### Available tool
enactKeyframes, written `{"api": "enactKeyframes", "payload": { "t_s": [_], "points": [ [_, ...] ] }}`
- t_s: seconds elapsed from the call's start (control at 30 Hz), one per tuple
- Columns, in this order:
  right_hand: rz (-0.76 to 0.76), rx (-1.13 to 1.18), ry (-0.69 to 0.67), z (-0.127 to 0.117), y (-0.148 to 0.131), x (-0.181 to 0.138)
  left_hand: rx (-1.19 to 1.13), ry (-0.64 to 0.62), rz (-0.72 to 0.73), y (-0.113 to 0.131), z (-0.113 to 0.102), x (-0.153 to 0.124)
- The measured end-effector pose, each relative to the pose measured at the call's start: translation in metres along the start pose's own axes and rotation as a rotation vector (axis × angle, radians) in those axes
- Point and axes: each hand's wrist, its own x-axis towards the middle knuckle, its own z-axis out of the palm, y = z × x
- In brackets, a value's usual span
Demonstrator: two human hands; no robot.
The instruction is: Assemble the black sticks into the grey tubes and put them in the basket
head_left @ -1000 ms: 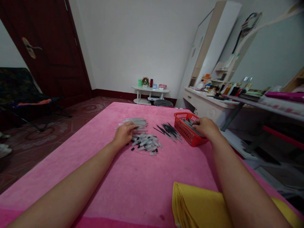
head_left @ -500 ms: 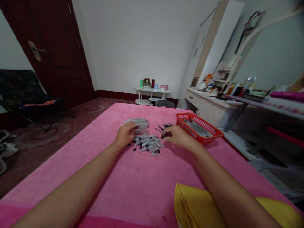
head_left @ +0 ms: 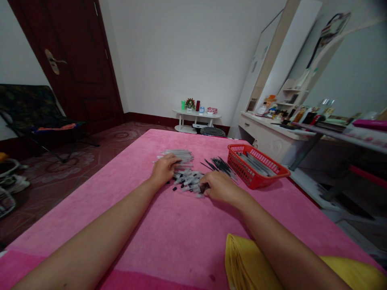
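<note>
Pink cover (head_left: pixel 169 233): spread beneath everything handled.
Yellow cloth (head_left: pixel 244 262): folded, near right.
Red basket (head_left: pixel 242 168): right of the piles, holding grey rods (head_left: pixel 256 163).
Left hand (head_left: pixel 164 170): fingers curled at the grey tubes (head_left: pixel 184 154); cannot tell whether it grips any.
Right hand (head_left: pixel 220 186): fingers bunched narrow, cannot tell around what.
Dark sticks (head_left: pixel 222 164): just left of the basket.
Clear caps (head_left: pixel 189 177): heaped between the hands.
</note>
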Motion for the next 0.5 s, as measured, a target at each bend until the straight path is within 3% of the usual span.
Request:
{"api": "enactKeyframes", "payload": {
  "t_s": [0.3, 0.5],
  "points": [
    [-0.027, -0.014, 0.048, 0.007, 0.007, 0.002, -0.004, -0.004, 0.021, 0.002, -0.001, 0.0],
    [-0.122, -0.041, 0.074, 0.015, 0.017, 0.006, -0.01, -0.027, 0.031, 0.003, 0.0, 0.0]
  ]
}}
